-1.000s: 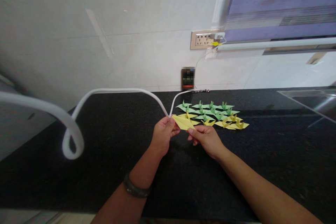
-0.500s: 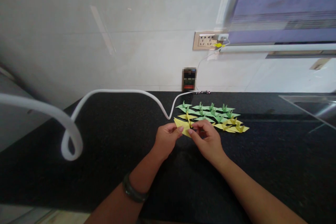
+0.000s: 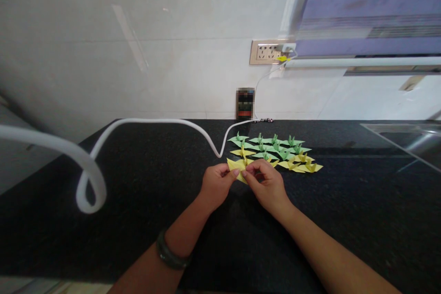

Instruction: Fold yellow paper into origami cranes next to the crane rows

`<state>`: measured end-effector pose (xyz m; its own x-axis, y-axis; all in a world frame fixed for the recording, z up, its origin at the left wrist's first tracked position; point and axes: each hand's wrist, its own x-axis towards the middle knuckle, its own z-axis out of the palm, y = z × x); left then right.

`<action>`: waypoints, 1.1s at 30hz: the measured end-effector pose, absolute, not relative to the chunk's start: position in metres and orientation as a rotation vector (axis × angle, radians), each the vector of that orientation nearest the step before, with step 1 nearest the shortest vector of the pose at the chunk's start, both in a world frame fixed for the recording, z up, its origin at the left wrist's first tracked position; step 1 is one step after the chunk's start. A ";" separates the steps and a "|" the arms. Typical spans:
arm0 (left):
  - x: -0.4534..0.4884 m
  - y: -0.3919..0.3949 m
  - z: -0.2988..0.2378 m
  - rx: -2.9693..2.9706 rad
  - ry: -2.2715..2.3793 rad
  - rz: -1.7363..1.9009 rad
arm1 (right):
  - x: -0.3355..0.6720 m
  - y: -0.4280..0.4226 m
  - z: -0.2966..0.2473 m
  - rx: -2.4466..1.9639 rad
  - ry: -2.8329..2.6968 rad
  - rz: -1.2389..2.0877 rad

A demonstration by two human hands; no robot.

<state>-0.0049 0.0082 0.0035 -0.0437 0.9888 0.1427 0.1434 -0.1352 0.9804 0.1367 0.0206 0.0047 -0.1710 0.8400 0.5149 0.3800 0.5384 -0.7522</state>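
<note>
Between my two hands is a yellow folded paper [image 3: 235, 164], held up just over the dark counter. My left hand [image 3: 217, 183] pinches its left part between thumb and fingers, and a dark bangle circles that wrist. The fingers of my right hand [image 3: 267, 183] are closed on its right part, with the thumb near the left thumb. Right behind the hands, green paper cranes [image 3: 275, 147] stand in rows. Several yellow paper cranes [image 3: 311, 167] lie nearest me, some partly hidden by my right hand.
The black countertop [image 3: 144, 220] runs along a tiled wall. A thick white bendable stalk [image 3: 158, 121] arches across from the left. A phone-like device with a blurred screen [image 3: 245, 103] leans on the wall, below a socket [image 3: 265, 52] with a plugged-in charger. A sink edge [image 3: 396, 140] is at right.
The right thumb has moved left along the yellow paper, closer to the left thumb. The view has shifted slightly, so the scene sits a little further left.
</note>
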 end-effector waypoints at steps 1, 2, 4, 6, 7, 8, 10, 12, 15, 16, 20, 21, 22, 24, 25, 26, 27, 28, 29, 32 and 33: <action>-0.005 0.008 0.004 1.411 1.301 1.282 | 0.137 0.020 0.005 -1.019 -1.771 0.575; -0.005 0.007 0.005 1.425 1.317 1.283 | 0.137 0.020 0.005 -1.022 -1.774 0.580; -0.005 0.006 0.007 1.443 1.346 1.285 | 0.137 0.021 0.005 -1.033 -1.790 0.589; -0.005 0.006 0.009 1.454 1.372 1.282 | 0.138 0.022 0.004 -1.052 -1.813 0.589; -0.005 0.005 0.009 1.462 1.382 1.277 | 0.139 0.023 0.003 -1.065 -1.824 0.580; -0.004 0.005 0.009 1.473 1.391 1.271 | 0.139 0.023 0.003 -1.077 -1.840 0.565; -0.004 0.005 0.009 1.504 1.411 1.258 | 0.139 0.023 0.002 -1.095 -1.870 0.505; -0.003 0.004 0.009 1.538 1.431 1.247 | 0.139 0.023 0.002 -1.101 -1.895 0.411; -0.004 0.004 0.008 1.555 1.444 1.244 | 0.138 0.022 0.002 -1.066 -1.928 0.260; -0.004 0.005 0.007 1.542 1.436 1.249 | 0.138 0.022 0.002 -1.036 -1.947 0.217; -0.003 0.007 0.003 1.415 1.337 1.288 | 0.138 0.022 0.001 -0.882 -2.014 0.116; -0.002 0.008 0.002 1.373 1.306 1.296 | 0.138 0.021 0.000 -0.855 -2.029 0.103; -0.002 0.009 0.002 1.331 1.278 1.303 | 0.138 0.021 0.000 -0.838 -2.048 0.089; -0.001 0.009 0.003 1.255 1.236 1.312 | 0.139 0.020 -0.002 -0.823 -2.092 0.051; -0.001 0.009 0.005 1.223 1.224 1.315 | 0.139 0.020 -0.003 -0.825 -2.115 0.033; -0.001 0.008 0.006 1.197 1.217 1.317 | 0.139 0.020 -0.003 -0.832 -2.133 0.018; -0.001 0.008 0.008 1.173 1.213 1.318 | 0.139 0.020 -0.004 -0.842 -2.148 0.009; -0.001 0.007 0.009 1.154 1.209 1.319 | 0.140 0.020 -0.004 -0.852 -2.161 0.006; -0.001 0.007 0.010 1.140 1.206 1.322 | 0.140 0.020 -0.003 -0.862 -2.172 0.007; -0.002 0.006 0.011 1.130 1.192 1.326 | 0.140 0.021 -0.001 -0.874 -2.183 0.031; -0.002 0.006 0.011 1.131 1.191 1.325 | 0.140 0.021 0.000 -0.869 -2.184 0.040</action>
<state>-0.0016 0.0057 0.0114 -0.0790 0.9966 0.0252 -0.0814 -0.0316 0.9962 0.1404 0.0208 -0.0004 -0.4706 0.5973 0.6494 0.5729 0.7666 -0.2899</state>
